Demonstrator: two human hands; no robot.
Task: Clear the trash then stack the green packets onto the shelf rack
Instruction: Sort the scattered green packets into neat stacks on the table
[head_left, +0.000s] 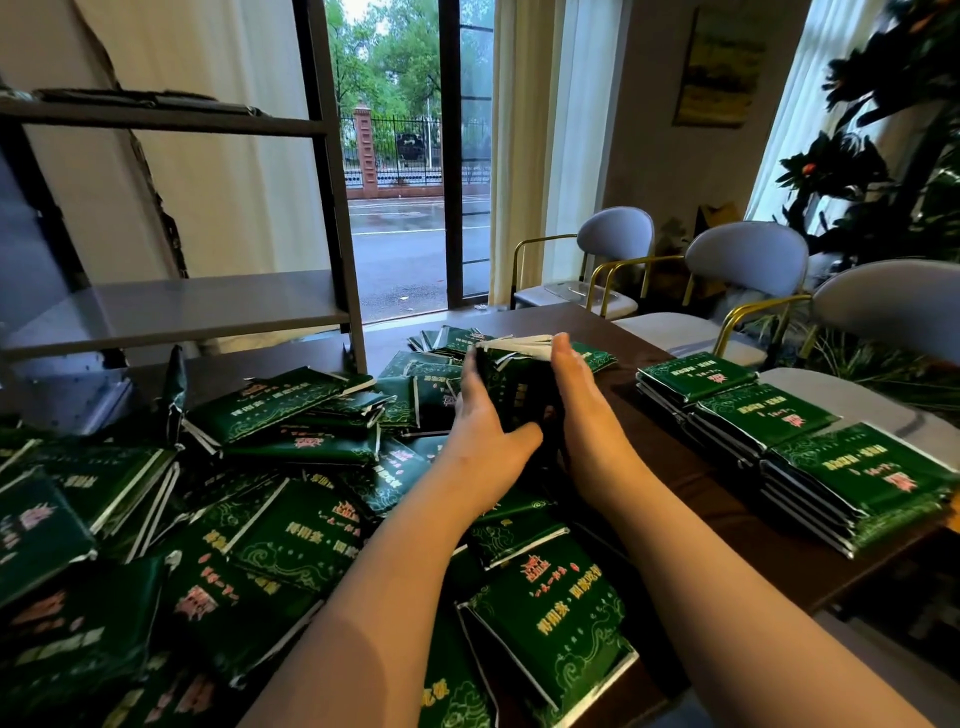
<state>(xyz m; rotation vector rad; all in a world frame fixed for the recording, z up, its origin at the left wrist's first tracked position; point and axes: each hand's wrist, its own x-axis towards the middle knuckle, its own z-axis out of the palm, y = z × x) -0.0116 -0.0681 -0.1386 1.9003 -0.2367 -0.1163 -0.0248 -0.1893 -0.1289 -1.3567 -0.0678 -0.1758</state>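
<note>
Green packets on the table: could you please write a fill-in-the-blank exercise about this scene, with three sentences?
1. The left hand and right hand press a bundle of packets whose colour is ____.
2. Three neat stacks sit along the ____ edge of the table.
3. The shelf rack stands to the ____ of the window.

Missing words: green; right; left.

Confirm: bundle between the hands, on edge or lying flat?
On edge. The packet bundle stands between the left hand and right hand, both pressed flat against its sides, white seam edges on top.
</note>
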